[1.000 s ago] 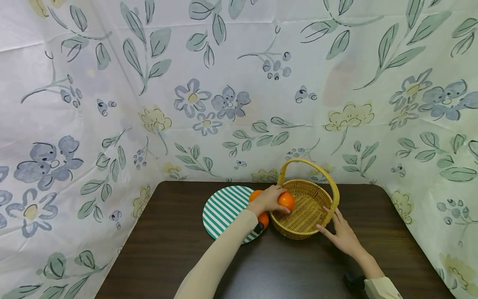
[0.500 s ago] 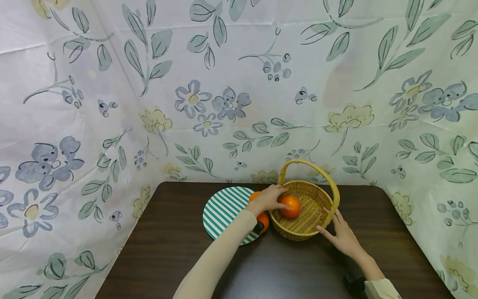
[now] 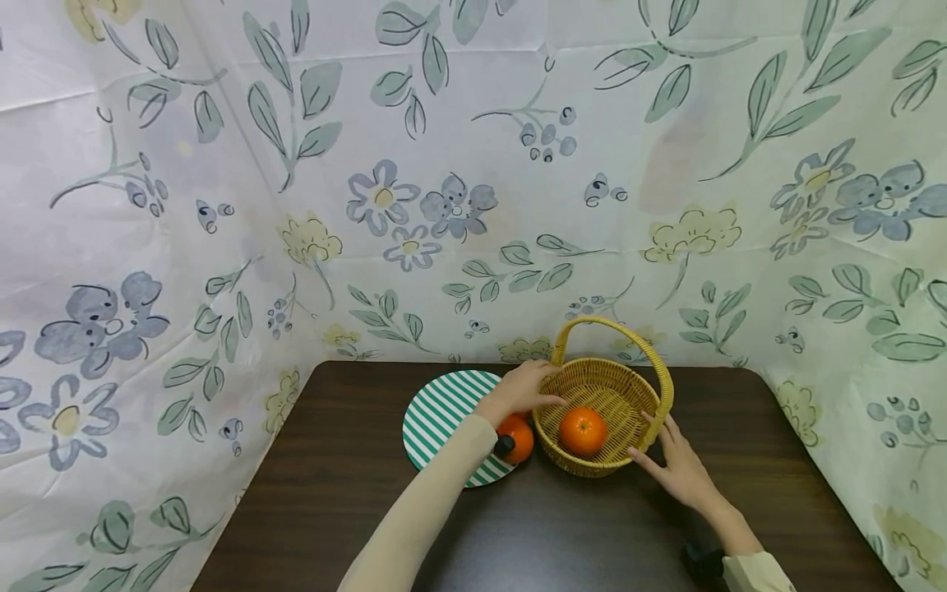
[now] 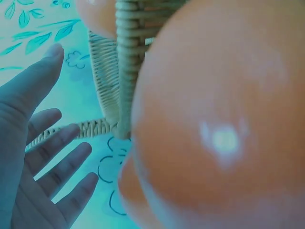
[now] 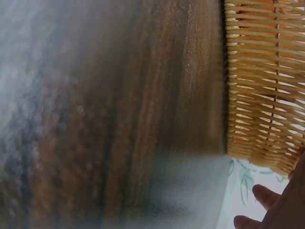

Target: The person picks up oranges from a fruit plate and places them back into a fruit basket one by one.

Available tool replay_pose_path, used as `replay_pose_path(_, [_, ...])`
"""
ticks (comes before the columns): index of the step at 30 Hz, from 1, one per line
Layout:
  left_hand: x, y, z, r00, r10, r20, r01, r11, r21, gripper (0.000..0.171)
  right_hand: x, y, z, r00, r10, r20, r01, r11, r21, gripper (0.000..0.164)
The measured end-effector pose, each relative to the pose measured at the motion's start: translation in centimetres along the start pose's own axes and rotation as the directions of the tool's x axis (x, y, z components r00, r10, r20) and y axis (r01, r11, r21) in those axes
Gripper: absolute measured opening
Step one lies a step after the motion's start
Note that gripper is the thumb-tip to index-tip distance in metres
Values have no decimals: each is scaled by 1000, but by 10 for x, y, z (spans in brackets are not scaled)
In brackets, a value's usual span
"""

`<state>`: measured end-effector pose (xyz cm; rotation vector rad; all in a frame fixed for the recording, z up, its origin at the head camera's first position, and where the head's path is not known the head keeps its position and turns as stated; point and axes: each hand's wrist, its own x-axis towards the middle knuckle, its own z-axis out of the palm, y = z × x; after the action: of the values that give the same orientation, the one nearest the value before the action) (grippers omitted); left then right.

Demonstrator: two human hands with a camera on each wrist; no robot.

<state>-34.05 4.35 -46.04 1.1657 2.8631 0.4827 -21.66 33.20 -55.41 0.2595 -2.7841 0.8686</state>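
My left hand [image 3: 520,389] is at the left rim of the yellow wicker basket [image 3: 565,458], its fingers spread and nothing in them. An orange [image 3: 583,432] lies inside the basket, to the right of that hand. Another orange [image 3: 515,438] sits on the plate's right side beneath the left wrist; it looms large in the left wrist view, where part of one more orange [image 4: 135,193] shows behind it. My right hand [image 3: 684,470] rests against the basket's right side, with thumb and fingertips at the rim near the foot of the handle. In the right wrist view its fingers [image 5: 267,196] appear extended.
A round green-and-white striped plate [image 3: 444,419] lies left of the basket on the dark wooden table [image 3: 333,493]. The basket's tall arched handle [image 3: 629,333] rises over it. A flowered cloth [image 3: 473,205] hangs behind and at both sides.
The left hand has let go of the orange, which has rolled right and toward the front inside the basket. That hand has drawn back slightly left. The right hand stays in place.
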Motion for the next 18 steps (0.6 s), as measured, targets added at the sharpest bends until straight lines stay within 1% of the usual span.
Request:
replay_pose_path(7, [-11,-8,-6,1000,-22,-8,22,999,-45,65,0,0,0,1000,5,3,-5,1000,3,71])
replay_pose_path(11, [-15,-14,-7,999,-50,-14,49,998,-47,69,0,0,0,1000,2,1,-2,1000,3,71])
replay_pose_path(18, [-23,-22,-9,996,-92,-17,90,990,-107,69,0,-1,0,1000,4,2,-4,1000,9,71])
